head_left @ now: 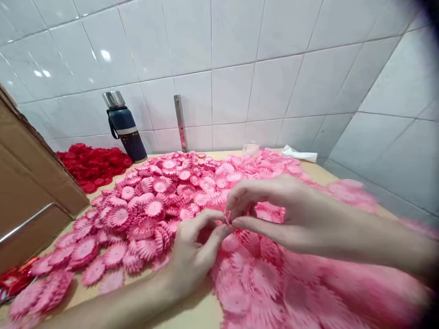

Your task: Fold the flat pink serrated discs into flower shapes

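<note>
My left hand (197, 251) and my right hand (274, 212) meet fingertip to fingertip over a heap of pink fringed discs (154, 208). Both are closed in a pinch on a small pink piece (228, 218), mostly covered by the fingers. It looks like part of one of the fringed discs, but its exact shape is hidden. The discs are round with pale centres and notched, petal-like edges. Many are stacked or overlapping around and below both hands. Toward the lower right, the pink layers are blurred.
A dark blue thermos (126, 128) stands behind the heap, with red fringed pieces (94, 167) beside it. At the left is a cardboard box (34, 183). A metal strip (180, 123) leans on the tiled wall (229, 100). A clear cup (250, 148) and white paper (300, 154) are at the back.
</note>
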The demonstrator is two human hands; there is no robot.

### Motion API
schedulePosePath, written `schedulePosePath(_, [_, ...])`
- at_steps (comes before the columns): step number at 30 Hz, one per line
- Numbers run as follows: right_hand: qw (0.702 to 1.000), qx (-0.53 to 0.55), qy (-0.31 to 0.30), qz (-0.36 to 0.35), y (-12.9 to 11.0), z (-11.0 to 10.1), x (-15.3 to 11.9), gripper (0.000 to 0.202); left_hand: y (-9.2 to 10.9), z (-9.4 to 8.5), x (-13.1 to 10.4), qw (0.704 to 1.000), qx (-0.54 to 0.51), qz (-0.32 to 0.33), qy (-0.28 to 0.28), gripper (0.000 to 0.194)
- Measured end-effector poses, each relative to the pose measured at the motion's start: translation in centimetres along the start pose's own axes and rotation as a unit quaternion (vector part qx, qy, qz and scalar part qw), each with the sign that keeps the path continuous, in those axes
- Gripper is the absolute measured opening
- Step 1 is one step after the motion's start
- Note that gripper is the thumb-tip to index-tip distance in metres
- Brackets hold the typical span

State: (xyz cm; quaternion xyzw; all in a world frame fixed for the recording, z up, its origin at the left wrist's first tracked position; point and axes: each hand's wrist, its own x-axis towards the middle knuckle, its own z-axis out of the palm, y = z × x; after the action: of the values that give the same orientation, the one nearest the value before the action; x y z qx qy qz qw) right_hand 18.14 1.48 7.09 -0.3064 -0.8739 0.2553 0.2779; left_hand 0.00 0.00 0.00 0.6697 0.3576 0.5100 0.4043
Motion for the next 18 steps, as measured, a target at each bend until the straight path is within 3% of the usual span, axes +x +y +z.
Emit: schedulePosePath(18, [1.0,0.01,-0.002,-0.008,0.15,-0.27,0.12,0.014,-0.77,-0.67,-0.17,0.996,0.076,0.037,-0.032,0.016])
